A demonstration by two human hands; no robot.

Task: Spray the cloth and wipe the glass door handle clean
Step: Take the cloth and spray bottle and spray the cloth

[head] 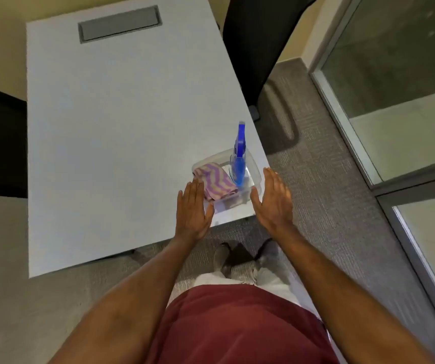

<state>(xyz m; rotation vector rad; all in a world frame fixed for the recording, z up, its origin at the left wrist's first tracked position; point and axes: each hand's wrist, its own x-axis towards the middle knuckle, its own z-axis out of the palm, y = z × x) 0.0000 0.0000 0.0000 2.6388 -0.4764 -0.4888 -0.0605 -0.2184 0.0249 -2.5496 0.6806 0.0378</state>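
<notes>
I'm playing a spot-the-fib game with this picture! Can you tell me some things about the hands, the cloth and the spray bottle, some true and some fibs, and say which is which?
1. The spray bottle stands upright in the clear tub. True.
2. The left hand holds the cloth. False: the cloth lies in the tub, and the hand is flat and open.
3. The cloth has pink wavy stripes. True.
4. The right hand squeezes the bottle. False: it is open beside the tub.
5. The tub sits on the floor. False: it sits on the table.

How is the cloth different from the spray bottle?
The cloth is pink with wavy stripes; the bottle is blue. The cloth lies folded and low; the bottle stands upright and tall. The cloth looks soft, the bottle hard. Both sit in the clear tub, with neither hand holding them.
</notes>
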